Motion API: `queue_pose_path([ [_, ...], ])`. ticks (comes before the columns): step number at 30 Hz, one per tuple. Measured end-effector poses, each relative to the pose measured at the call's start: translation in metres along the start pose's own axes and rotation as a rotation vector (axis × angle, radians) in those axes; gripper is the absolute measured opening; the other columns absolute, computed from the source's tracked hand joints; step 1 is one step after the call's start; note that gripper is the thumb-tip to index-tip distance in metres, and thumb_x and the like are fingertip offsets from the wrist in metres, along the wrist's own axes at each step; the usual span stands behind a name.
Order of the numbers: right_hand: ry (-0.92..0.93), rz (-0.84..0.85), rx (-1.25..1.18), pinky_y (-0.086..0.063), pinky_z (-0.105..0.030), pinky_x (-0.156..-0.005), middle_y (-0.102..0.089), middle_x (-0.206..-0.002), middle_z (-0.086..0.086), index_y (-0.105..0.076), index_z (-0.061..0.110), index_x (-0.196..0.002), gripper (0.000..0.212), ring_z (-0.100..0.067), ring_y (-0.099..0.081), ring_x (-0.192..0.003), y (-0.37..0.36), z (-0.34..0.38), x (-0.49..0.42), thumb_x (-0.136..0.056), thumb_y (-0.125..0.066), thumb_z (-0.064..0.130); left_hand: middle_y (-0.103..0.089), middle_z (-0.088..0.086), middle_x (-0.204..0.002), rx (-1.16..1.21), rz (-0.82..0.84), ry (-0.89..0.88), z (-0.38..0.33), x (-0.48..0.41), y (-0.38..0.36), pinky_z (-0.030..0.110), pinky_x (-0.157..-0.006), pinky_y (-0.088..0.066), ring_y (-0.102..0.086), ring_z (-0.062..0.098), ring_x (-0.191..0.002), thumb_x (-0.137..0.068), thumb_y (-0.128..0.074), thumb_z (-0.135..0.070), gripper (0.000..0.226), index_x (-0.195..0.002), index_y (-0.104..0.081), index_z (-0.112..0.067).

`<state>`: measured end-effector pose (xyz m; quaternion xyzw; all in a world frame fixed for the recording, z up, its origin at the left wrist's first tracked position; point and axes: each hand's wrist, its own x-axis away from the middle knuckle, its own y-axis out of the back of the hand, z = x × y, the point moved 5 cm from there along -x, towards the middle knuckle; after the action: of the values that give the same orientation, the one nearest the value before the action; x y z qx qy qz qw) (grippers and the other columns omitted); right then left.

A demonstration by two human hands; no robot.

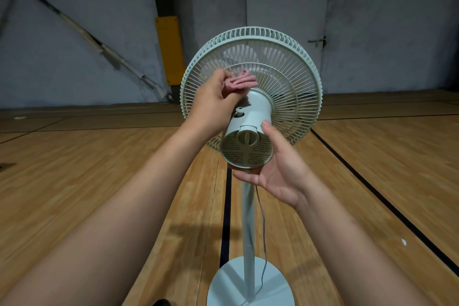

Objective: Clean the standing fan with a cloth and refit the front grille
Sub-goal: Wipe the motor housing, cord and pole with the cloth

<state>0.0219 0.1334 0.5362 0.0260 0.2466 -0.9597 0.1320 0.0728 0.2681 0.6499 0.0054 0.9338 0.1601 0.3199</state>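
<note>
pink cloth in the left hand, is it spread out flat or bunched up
Bunched up. The pink cloth shows as a wad of stacked folds gripped in the left hand, held against the pale green plastic rear grille above the motor housing.

Both forearms are bare, no sleeves showing, and the hands (pixel 280 169) wear no gloves.
</note>
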Motion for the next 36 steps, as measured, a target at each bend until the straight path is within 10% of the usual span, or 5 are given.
queue_pose_path([
  [8, 0.075, -0.092, -0.015, -0.060, -0.044, -0.090, -0.072, -0.131, -0.016, -0.059, 0.015, -0.144, 0.060, -0.035, -0.070, -0.121, 0.000, 0.000, -0.004, -0.105, -0.048, 0.058, -0.074, -0.004, -0.134, 0.154, 0.142, 0.040, -0.001, 0.020, -0.010, 0.037, -0.108, -0.055, -0.068, 0.012, -0.126, -0.112, -0.052, -0.014, 0.027, -0.116, -0.079, -0.018],
  [17, 0.121, -0.140, -0.025, -0.059, -0.045, -0.094, -0.072, -0.130, -0.018, -0.058, 0.012, -0.145, 0.058, -0.035, -0.071, -0.120, -0.003, -0.001, -0.005, -0.107, -0.045, 0.055, -0.071, -0.010, -0.139, 0.264, -0.012, 0.015, 0.010, 0.074, 0.001, 0.054, -0.119, -0.045, -0.062, 0.010, -0.135, -0.113, -0.049, -0.012, 0.031, -0.120, -0.076, -0.023],
  [28, 0.079, -0.128, -0.058, -0.044, -0.058, -0.112, -0.062, -0.143, -0.025, -0.050, 0.019, -0.151, 0.060, -0.039, -0.063, -0.129, -0.001, -0.009, -0.009, -0.105, -0.050, 0.057, -0.054, -0.013, -0.155, -0.254, -0.077, -0.162, 0.008, 0.104, -0.017, 0.023, -0.125, -0.031, -0.042, -0.001, -0.148, -0.102, -0.048, -0.038, 0.052, -0.152, -0.059, -0.030],
  [32, 0.075, -0.125, -0.037, -0.049, -0.047, -0.095, -0.066, -0.139, -0.021, -0.050, 0.017, -0.151, 0.061, -0.031, -0.067, -0.107, 0.000, -0.008, -0.005, -0.104, -0.050, 0.057, -0.068, -0.030, -0.128, -0.110, -0.182, -0.057, 0.010, 0.096, -0.019, 0.008, -0.105, -0.040, -0.054, -0.020, -0.124, -0.105, -0.047, -0.034, 0.038, -0.133, -0.073, -0.037],
  [36, 0.066, -0.125, -0.011, -0.051, -0.034, -0.068, -0.071, -0.127, -0.021, -0.051, 0.014, -0.149, 0.064, -0.029, -0.068, -0.093, 0.002, -0.006, 0.000, -0.104, -0.048, 0.059, -0.078, -0.016, -0.114, 0.042, -0.210, 0.149, 0.019, 0.067, -0.015, 0.037, -0.107, -0.054, -0.069, 0.004, -0.115, -0.107, -0.051, -0.024, 0.029, -0.110, -0.080, -0.028],
])
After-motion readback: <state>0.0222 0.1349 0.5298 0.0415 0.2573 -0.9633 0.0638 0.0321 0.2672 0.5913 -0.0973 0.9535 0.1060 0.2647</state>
